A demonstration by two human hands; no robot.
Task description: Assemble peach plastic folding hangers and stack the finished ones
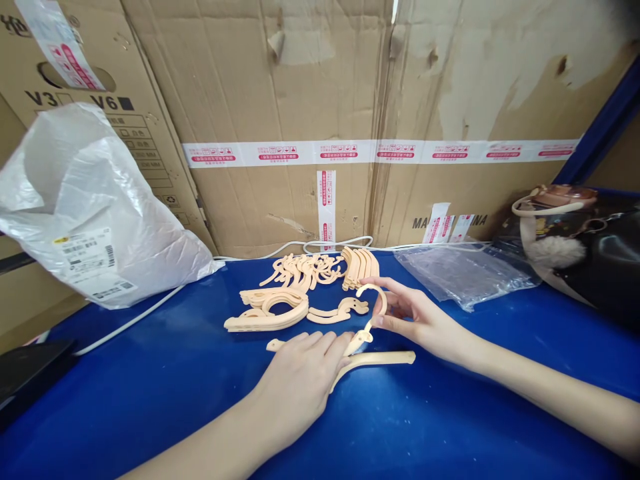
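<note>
My right hand (407, 312) pinches a beige plastic hanger hook (380, 297) between thumb and fingers. The hook's lower end meets a hanger body piece (361, 341); whether they are joined I cannot tell. My left hand (305, 373) is closed over that body piece, palm down, and hides most of it. A curved hanger arm (385, 358) sticks out to the right from beside the left fingers. Behind the hands lie a stack of folded hangers (270, 323) and a short pair of hanger parts (337, 312).
Loose hooks (305, 270) and a row of hanger arms (361, 265) lie further back on the blue table (400, 427). A white mailing bag (90, 207) stands left, a clear plastic bag (465, 270) right, near a bottle (560, 213). Cardboard (280, 87) walls the back.
</note>
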